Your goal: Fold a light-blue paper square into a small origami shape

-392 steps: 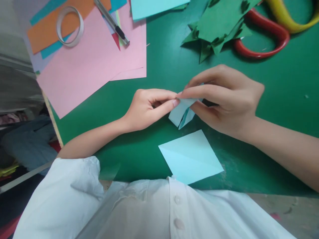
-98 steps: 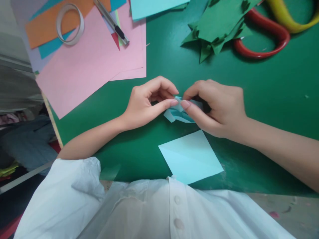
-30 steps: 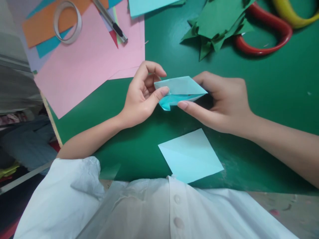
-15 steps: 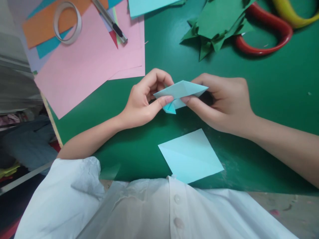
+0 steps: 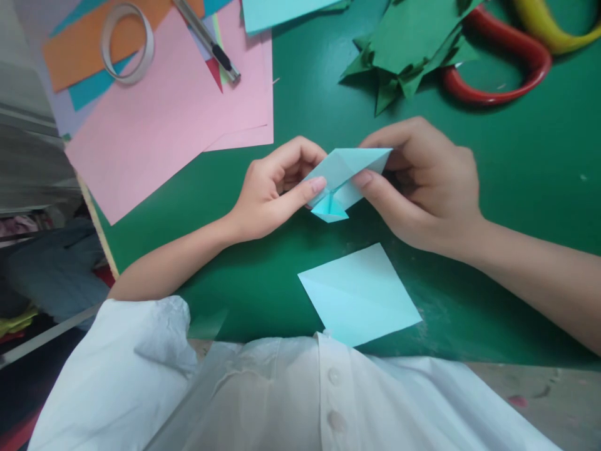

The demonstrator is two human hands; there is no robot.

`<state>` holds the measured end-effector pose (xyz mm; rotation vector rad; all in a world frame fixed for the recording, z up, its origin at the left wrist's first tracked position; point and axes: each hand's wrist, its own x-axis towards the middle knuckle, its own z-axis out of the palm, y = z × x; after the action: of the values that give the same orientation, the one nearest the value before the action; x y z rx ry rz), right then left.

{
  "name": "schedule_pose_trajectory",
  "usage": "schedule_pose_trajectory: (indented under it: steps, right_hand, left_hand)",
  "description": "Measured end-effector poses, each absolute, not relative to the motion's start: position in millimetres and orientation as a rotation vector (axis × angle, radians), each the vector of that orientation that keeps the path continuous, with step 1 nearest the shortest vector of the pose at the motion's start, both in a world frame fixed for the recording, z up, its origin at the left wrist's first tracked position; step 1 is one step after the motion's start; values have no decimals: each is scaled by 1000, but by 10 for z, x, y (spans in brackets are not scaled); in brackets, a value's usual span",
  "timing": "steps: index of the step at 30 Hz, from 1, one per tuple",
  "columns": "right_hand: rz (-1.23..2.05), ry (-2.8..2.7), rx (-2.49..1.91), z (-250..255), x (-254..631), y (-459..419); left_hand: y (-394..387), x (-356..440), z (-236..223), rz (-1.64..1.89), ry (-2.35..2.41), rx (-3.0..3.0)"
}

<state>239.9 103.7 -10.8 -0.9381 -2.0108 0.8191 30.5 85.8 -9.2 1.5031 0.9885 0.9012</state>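
A folded light-blue paper (image 5: 345,164) is held above the green table between both hands. My left hand (image 5: 277,188) pinches its left end, thumb on the near face and fingers curled behind. My right hand (image 5: 422,181) grips the right part, thumb pressed on the lower fold; most of its fingers are hidden behind the paper and palm. A small brighter-blue flap sticks out at the paper's lower edge, below the left thumb. Nearer my body a flat light-blue square of paper (image 5: 360,294) with a faint diagonal crease lies on the table.
Pink paper sheets (image 5: 159,131), a white tape roll (image 5: 104,44) and a utility knife (image 5: 211,44) lie at the upper left. Folded green paper pieces (image 5: 408,44) sit beside red scissor-like handles (image 5: 498,94) and a yellow handle (image 5: 554,37). The table's left edge is close to my left arm.
The folded paper has turned and tilted in my hands, and its lower flap has spread wider and shifted right. My right hand has moved slightly up and right, its thumb sliding along the fold.
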Motion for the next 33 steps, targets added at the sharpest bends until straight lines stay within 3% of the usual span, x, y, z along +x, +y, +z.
schedule_pose_trajectory:
  steps: [24, 33]
  right_hand:
    - [885, -1948, -855, -108, 2417, 1027]
    - [910, -1980, -922, -93, 2438, 978]
  left_hand:
    - [857, 289, -88, 886, 1015, 1629]
    - [811, 241, -9, 595, 1208, 2012]
